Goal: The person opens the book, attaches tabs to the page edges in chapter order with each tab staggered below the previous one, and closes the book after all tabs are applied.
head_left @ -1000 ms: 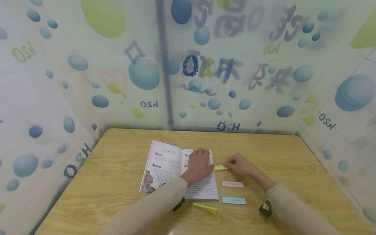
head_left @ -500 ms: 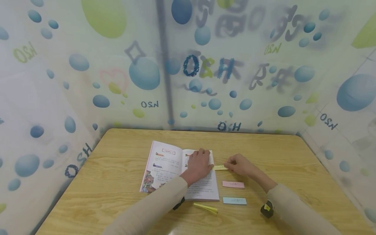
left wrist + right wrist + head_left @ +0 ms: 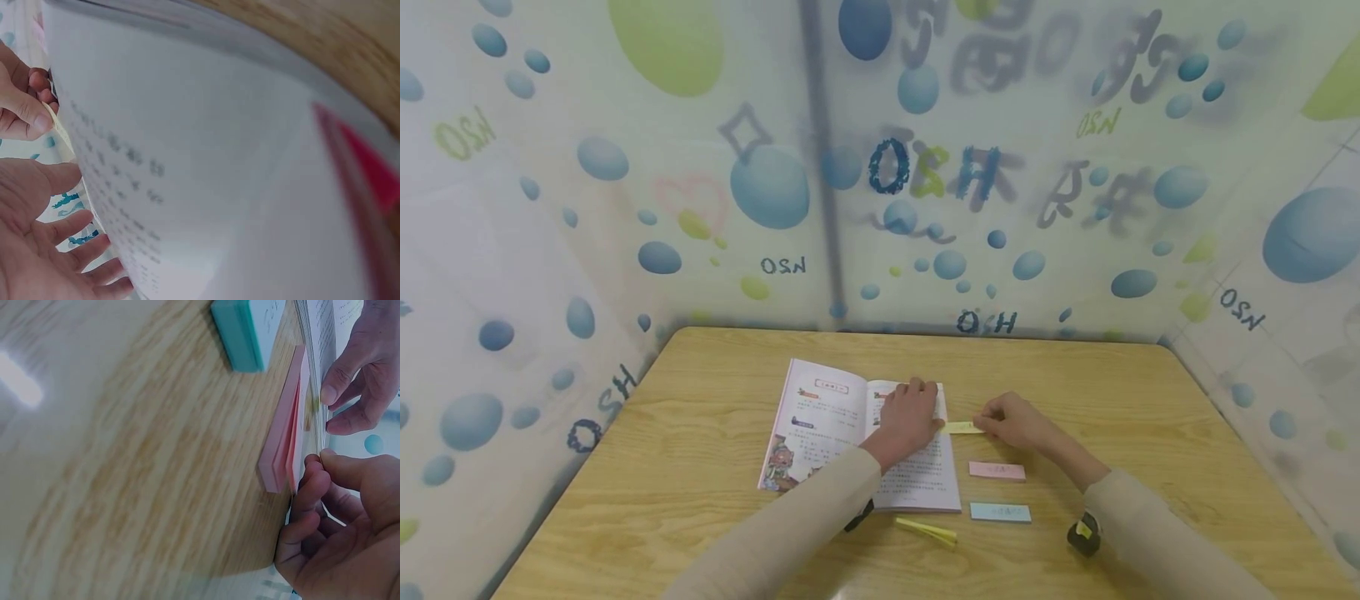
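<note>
Yellow strip (image 3: 962, 427) at right edge of open book (image 3: 850, 427)

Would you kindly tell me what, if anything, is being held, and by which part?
The right hand pinches the yellow strip by its end away from the book; the left hand rests on the book.

Behind and on both sides of a wood-grained table (image 3: 1097, 383), pale walls (image 3: 1045, 125) printed with blue and green ovals (image 3: 770, 187) and reversed H2O lettering (image 3: 931, 172), plus a grey vertical band (image 3: 820, 150) and bright glare (image 3: 20, 380) on the wood.
</note>
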`<state>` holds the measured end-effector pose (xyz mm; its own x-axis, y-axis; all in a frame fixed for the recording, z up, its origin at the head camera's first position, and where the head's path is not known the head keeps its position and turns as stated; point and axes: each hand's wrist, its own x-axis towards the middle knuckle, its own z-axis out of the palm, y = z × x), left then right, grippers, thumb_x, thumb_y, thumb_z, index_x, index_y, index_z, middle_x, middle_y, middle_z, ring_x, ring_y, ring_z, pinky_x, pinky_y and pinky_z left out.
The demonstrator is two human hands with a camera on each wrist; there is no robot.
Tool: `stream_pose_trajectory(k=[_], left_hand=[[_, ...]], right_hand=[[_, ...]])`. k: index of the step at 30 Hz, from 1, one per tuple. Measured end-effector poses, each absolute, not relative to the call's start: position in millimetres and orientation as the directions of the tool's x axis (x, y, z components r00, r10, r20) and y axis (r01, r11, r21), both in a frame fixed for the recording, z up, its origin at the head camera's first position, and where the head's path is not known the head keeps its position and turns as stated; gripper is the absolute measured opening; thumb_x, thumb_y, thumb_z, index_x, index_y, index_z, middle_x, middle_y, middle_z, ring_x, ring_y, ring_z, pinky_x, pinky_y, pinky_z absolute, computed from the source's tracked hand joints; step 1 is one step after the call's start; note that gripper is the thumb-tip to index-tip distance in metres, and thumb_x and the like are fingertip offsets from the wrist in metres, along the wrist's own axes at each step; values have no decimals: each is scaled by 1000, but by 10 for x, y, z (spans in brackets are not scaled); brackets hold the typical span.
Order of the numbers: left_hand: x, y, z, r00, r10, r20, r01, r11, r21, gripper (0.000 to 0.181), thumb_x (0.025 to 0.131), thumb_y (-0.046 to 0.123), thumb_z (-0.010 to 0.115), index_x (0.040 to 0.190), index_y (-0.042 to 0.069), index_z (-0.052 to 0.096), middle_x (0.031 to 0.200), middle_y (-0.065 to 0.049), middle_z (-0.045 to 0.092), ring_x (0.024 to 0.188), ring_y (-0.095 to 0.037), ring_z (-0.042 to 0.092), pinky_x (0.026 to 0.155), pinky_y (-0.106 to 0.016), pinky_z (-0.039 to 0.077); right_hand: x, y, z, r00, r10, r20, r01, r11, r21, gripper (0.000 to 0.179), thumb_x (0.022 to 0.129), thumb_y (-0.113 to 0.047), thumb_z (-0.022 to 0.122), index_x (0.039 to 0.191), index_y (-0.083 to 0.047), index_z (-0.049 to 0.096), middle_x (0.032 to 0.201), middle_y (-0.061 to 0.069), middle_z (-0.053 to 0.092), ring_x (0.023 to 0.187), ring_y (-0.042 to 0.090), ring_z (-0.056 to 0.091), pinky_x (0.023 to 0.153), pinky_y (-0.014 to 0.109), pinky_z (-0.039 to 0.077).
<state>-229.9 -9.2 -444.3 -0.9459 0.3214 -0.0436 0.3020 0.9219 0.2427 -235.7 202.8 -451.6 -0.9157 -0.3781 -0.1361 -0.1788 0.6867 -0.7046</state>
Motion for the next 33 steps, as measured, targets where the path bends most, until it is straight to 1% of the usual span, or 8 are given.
stream_pose_trajectory(k=[9, 16, 24, 28, 33], left_hand=[[-2308, -101, -4453, -946, 321, -50, 301, 923, 239, 48, 97, 37, 71, 134, 11, 56, 127, -9, 53, 122, -30, 53, 101, -46, 46], [-2291, -112, -4403, -937, 341, -82, 313, 919, 241, 51, 96, 36, 72, 136, 11, 54, 133, -10, 53, 126, -31, 51, 104, -45, 44], [-2289, -145, -4365, -920, 372, -120, 337, 911, 237, 63, 91, 41, 77, 140, 11, 52, 141, -11, 50, 131, -30, 49, 108, -46, 40], [-2284, -191, -4342, -902, 407, -142, 362, 894, 263, 70, 86, 43, 82, 141, 11, 52, 143, -10, 51, 134, -29, 46, 111, -46, 38], [-2207, -300, -4253, -887, 429, -170, 382, 889, 251, 76, 83, 42, 85, 143, 9, 51, 144, -11, 52, 135, -30, 46, 111, -46, 37]], right_hand=[[-2358, 2023, -4512, -913, -386, -134, -187, 687, -702, 21, 102, -12, 63, 84, -6, 72, 71, 1, 61, 63, 14, 52, 57, 26, 44], [-2345, 2031, -4502, -909, -400, -117, -207, 679, -704, 21, 101, -11, 64, 82, -6, 71, 70, 1, 60, 62, 13, 52, 56, 27, 43], [-2349, 2041, -4510, -911, -395, -120, -204, 683, -701, 20, 101, -11, 64, 82, -7, 71, 70, 0, 60, 64, 14, 52, 56, 27, 44], [-2366, 2065, -4513, -917, -381, -122, -210, 718, -663, 19, 101, -14, 64, 84, -10, 72, 73, -1, 60, 67, 16, 52, 61, 31, 45], [-2374, 2117, -4468, -927, -353, -126, -200, 750, -631, 17, 100, -18, 64, 87, -12, 73, 75, 0, 59, 67, 17, 52, 60, 32, 45]])
